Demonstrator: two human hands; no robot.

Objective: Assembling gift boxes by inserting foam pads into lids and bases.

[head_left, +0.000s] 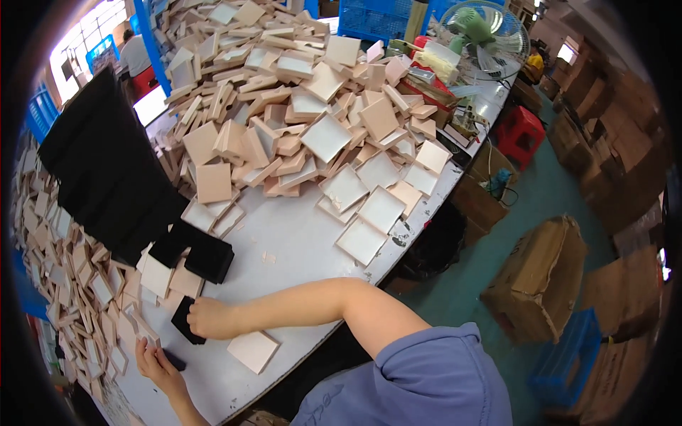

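Note:
My right hand [211, 318] is closed on a flat black pad [186, 323], its fingers curled over the pad's right edge just above the table. To its lower left, my left hand [159, 365] has its fingertips at the lower edge of a shallow pale pink box [146, 328], which it seems to grip. Beside that hand's thumb lies a small black piece [175, 360], partly hidden. A pale pink square box [253, 351] rests flat under my right forearm. Farther up stand a stack of black pads [209, 258] and a tall black stack [106, 163].
A large heap of pale pink boxes [284, 106] covers the far table [284, 234], and another heap [78, 298] lies at the left. A green fan [474, 32] stands at the far right. Cardboard cartons [536, 277], a red stool [521, 135] and a blue crate [568, 358] occupy the floor.

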